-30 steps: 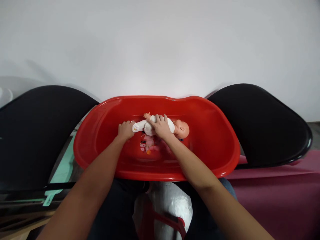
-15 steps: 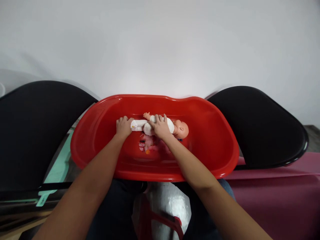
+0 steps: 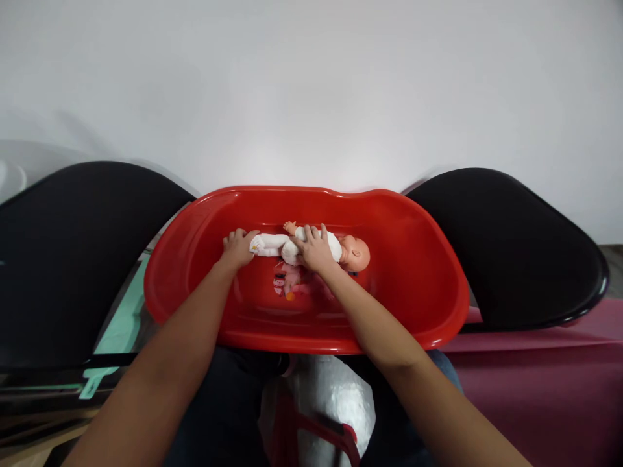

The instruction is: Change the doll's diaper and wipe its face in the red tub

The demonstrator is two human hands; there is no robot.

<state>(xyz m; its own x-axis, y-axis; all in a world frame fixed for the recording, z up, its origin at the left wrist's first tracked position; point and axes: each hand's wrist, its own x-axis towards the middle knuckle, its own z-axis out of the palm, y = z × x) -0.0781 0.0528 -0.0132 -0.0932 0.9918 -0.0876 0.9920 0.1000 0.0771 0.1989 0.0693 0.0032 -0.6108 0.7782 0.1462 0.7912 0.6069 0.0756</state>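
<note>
A baby doll point(image 3: 335, 246) in white clothing lies on its side in a red baby bathtub point(image 3: 413, 285), head to the right and legs to the left. Its bare hand sticks up at the far side. My right hand point(image 3: 315, 251) grips the doll round the torso, fingers curved over the white top. At the foot end, my left hand point(image 3: 238, 250) is closed on the end of the doll's white pants point(image 3: 270, 244), which show a small yellow mark near the cuff. Its fingertips are partly hidden.
The tub rests between two black chairs, one left point(image 3: 63, 259) and one right point(image 3: 511, 246), against a white wall point(image 3: 311, 91). Cartoon pictures point(image 3: 289, 282) decorate its floor. A pink surface point(image 3: 540, 383) lies at lower right, a mint-green plastic item point(image 3: 121, 318) at lower left.
My left hand has drawn slightly left, and the end of the white pants has stretched left with it. My right hand stays on the doll's torso. The view has shifted a little.
</note>
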